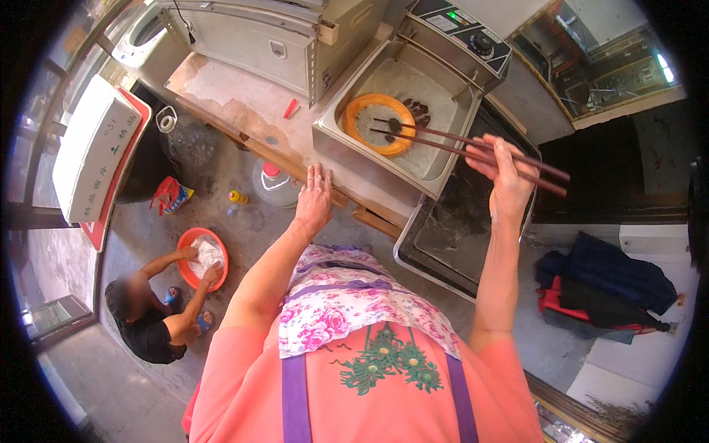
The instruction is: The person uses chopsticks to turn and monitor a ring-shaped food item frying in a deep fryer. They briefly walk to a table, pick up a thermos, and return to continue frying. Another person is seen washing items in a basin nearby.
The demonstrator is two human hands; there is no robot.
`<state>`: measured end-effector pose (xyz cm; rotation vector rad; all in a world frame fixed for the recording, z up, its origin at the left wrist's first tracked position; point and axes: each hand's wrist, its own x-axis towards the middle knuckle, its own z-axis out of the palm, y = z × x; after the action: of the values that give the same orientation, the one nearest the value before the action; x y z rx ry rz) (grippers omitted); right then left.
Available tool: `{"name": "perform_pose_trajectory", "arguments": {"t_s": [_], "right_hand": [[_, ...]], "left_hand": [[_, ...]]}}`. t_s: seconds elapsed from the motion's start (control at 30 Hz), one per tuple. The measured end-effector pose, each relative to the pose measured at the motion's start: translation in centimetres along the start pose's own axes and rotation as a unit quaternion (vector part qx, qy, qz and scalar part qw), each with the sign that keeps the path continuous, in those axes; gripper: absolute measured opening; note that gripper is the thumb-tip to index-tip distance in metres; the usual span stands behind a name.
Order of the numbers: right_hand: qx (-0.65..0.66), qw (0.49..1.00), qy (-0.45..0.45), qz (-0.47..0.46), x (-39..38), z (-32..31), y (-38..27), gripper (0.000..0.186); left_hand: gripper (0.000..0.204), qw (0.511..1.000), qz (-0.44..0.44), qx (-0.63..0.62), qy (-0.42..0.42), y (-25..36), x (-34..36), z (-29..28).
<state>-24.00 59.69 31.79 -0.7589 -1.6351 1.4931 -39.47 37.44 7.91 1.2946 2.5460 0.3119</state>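
Note:
My right hand (509,173) is closed around a pair of long dark chopsticks (443,142). Their tips reach into an electric deep fryer (325,140), by a golden-orange ring (360,139) lying in its basin. It could be a ring of fried dough, but I cannot be sure. Several small dark brown pieces (418,112) lie inside and beside the ring. One dark piece is at the chopstick tips; whether they grip it I cannot tell. My left hand (316,198) rests on the front edge of the counter (277,140), fingers stretched out, holding nothing.
Right of the fryer is a dark flat-topped unit (465,221). A red strip-like object (291,108) lies on the counter near a metal cabinet (251,52). A capped clear jug (273,184) stands below. At left, a crouching person (155,325) works white stuff in an orange basin (225,262).

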Motion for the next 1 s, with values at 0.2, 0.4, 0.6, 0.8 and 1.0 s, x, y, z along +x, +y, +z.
{"name": "perform_pose_trajectory", "arguments": {"t_s": [0.2, 0.4, 0.6, 0.8, 1.0], "right_hand": [[-0.051, 0.996, -0.068, -0.016, 3.3, 6.2, -1.6, 0.023], [-0.122, 0.982, -0.126, -0.065, 4.2, 11.3, -2.9, 0.021], [-0.216, 0.955, -0.151, -0.132, 4.3, 14.8, -3.3, 0.021], [-0.299, 0.923, -0.185, -0.156, 4.2, 16.2, -3.8, 0.021], [-0.23, 0.939, -0.166, -0.196, 4.8, 15.1, -3.0, 0.023]], "left_hand": [[0.099, 1.0, 0.002, -0.008, 0.009, -0.3, -0.1, 0.2], [0.091, 1.0, 0.007, -0.006, 0.014, -0.7, 0.0, 0.8], [0.086, 1.0, 0.008, 0.002, 0.017, -0.8, -0.1, 0.8], [0.091, 1.0, 0.007, 0.006, 0.018, -0.5, -0.3, 0.2], [0.09, 1.0, 0.007, 0.003, 0.0, -0.7, -0.1, 0.5]]}}
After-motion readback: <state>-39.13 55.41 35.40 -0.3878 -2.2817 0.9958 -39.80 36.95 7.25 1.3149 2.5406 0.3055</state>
